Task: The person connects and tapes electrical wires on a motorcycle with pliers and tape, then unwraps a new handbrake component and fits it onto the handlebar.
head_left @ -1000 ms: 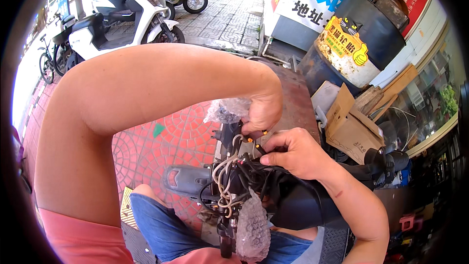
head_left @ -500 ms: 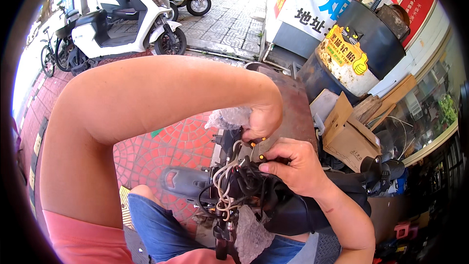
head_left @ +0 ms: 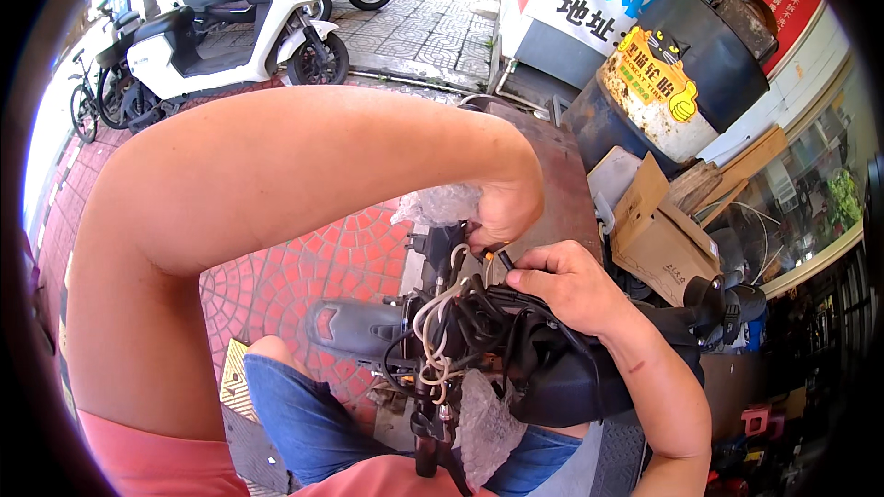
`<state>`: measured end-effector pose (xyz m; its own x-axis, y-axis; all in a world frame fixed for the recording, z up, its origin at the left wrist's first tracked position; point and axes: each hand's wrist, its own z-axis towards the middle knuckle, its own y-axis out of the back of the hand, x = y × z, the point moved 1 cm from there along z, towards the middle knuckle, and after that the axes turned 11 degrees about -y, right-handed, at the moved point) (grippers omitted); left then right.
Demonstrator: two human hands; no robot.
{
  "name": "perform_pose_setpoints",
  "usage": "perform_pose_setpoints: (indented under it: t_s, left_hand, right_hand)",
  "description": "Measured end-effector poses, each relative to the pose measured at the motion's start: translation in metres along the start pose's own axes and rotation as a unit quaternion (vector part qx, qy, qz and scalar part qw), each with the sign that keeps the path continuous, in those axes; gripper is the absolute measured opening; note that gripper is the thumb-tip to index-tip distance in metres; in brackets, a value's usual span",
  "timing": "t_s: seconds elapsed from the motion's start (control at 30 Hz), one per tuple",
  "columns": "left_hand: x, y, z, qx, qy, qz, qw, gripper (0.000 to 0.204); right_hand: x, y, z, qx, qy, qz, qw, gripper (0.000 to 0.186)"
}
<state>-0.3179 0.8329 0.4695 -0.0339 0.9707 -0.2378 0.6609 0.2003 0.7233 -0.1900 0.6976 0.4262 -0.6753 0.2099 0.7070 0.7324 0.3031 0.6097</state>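
My left hand (head_left: 508, 207) reaches across the far end of a handlebar, its fingers pinching a thin cable with an orange connector end (head_left: 488, 256). Close beside it, my right hand (head_left: 562, 285) grips a black cable connector (head_left: 504, 260) between thumb and forefinger. The two cable ends are almost together; whether they touch is hidden by the fingers. Below hangs a bundle of black and cream cables (head_left: 440, 317) at the front of a small two-wheeler with a grey front mudguard (head_left: 354, 329). Clear plastic wrap covers both handlebar ends, the far one (head_left: 437, 205) and the near one (head_left: 488, 423).
A black padded part (head_left: 571, 377) lies under my right forearm. Beyond my right hand stand an open cardboard box (head_left: 668, 253) and a dark drum (head_left: 700, 64). White scooters (head_left: 221, 41) are parked at the far left, over paving. My knee (head_left: 304, 405) is close below.
The right hand has shifted slightly, and the black connector in it now shows clearly, tilted toward the left hand. The orange ends, apart before, now show as one. The view has shifted slightly.
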Motion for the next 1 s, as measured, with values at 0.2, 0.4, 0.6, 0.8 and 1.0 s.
perform_pose_setpoints:
  t_s: [0.2, 0.4, 0.6, 0.8, 1.0]
  left_hand:
    - [-0.001, -0.001, -0.002, -0.01, -0.012, -0.015, 1.0, 0.03]
    - [-0.002, -0.003, -0.005, -0.032, -0.019, -0.033, 0.999, 0.024]
    - [-0.003, -0.004, -0.005, -0.033, -0.019, -0.033, 0.999, 0.021]
    - [-0.001, -0.007, -0.005, -0.052, -0.032, -0.028, 0.998, 0.021]
    - [-0.001, -0.008, -0.005, -0.063, -0.039, -0.027, 0.997, 0.02]
  right_hand:
    - [0.014, 0.001, 0.002, 0.012, 0.003, -0.12, 0.993, 0.03]
    - [0.015, 0.0, 0.003, 0.011, 0.009, -0.12, 0.993, 0.03]
    - [0.013, 0.0, 0.006, 0.018, 0.007, -0.116, 0.993, 0.03]
    - [0.019, -0.001, 0.003, 0.007, 0.015, -0.149, 0.989, 0.03]
    - [0.026, 0.0, 0.004, 0.003, 0.024, -0.208, 0.978, 0.03]
